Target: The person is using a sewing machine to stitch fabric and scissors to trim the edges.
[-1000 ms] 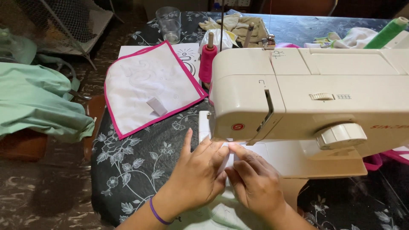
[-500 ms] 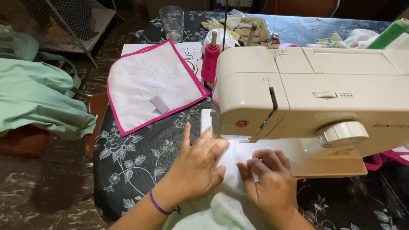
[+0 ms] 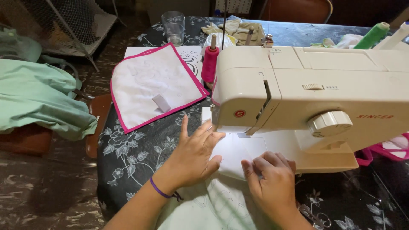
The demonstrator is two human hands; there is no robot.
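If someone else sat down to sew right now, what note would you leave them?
Left hand: flat, fingers spread, pressing the white fabric on the sewing machine bed, beside the needle end.
Right hand: fingers curled, pressing the same fabric nearer the front edge.
Fabric runs under the machine head and hangs toward the lap.
Done: a pink-edged white piece lies on the floral tablecloth.
Left: cannot tell how much seam remains.

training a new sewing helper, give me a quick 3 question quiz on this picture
1. True or false: both hands rest flat on the pale fabric at the sewing machine.
2. What colour is the thread spool left of the machine? A green, B pink, C black
3. Which wrist wears the purple band?

Key: 1 true: left hand and right hand both press on it. 2 B. 3 the left.
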